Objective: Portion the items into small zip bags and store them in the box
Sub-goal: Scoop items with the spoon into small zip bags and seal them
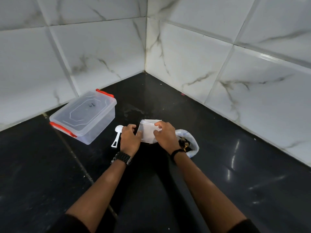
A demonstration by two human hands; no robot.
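A stack of small clear zip bags is held between both hands over the black counter. My left hand grips its left edge with curled fingers. My right hand pinches its right side and top. A white plastic bag, open at the top, sits just right of my right wrist with dark and yellowish items inside. A clear plastic box with red latches and its lid on stands to the left. A white plastic spoon lies between the box and my left hand.
The black counter meets white marble-look tiled walls in a corner behind the objects. A seam runs diagonally through the counter at the left. I wear a black watch on the left wrist and a dark band on the right.
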